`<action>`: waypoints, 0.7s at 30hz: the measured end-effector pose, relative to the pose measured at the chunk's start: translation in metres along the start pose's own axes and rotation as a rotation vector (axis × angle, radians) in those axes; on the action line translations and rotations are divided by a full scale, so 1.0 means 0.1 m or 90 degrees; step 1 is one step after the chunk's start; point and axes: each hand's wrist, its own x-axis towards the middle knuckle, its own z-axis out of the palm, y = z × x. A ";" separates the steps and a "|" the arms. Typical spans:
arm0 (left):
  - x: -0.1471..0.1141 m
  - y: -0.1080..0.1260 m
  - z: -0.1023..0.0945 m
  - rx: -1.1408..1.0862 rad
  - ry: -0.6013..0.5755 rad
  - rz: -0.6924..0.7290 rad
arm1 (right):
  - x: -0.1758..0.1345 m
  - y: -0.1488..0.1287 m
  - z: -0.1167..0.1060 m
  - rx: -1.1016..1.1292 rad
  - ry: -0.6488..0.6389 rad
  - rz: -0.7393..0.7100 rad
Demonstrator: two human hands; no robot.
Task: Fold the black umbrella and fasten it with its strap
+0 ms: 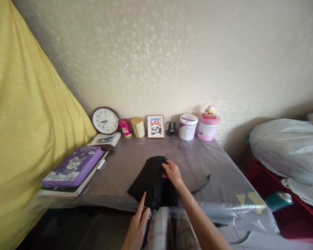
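Note:
A black folding umbrella (pixel 148 177) lies partly over the front edge of the table, its fabric loose and folded over. My left hand (pixel 138 225) is closed round its dark handle, which has a round silvery button near the top. The thumb and index finger point up along the handle towards the fabric. My right hand (pixel 172 172) pinches the far right edge of the black fabric. Some of its fingers are hidden behind the cloth. To the right of my right forearm, a thin curved dark strip (pixel 202 185) rests on the table.
A plastic-covered table (pixel 125 156) stands against the wall. Along its back are a clock (pixel 105 120), several containers, a panda picture (pixel 155 126) and a lucky cat figurine (pixel 210 111). A purple case (pixel 73 166) lies left, beside a yellow curtain (pixel 28 104). A red bin (pixel 294 222) is right.

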 end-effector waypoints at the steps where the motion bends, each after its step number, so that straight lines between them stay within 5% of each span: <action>1: 0.00 0.00 -0.01 -0.001 -0.018 -0.003 | 0.01 0.01 0.02 -0.001 0.000 -0.004; 4: -0.02 0.01 -0.01 -0.018 -0.068 -0.033 | 0.00 0.05 0.04 -0.008 -0.012 -0.040; 16: -0.02 0.02 0.02 -0.039 -0.048 -0.089 | -0.52 0.09 0.11 -0.221 -0.071 -0.484; 21: -0.02 0.00 0.02 -0.012 -0.032 -0.091 | -0.77 0.11 0.22 -0.278 -0.119 -0.548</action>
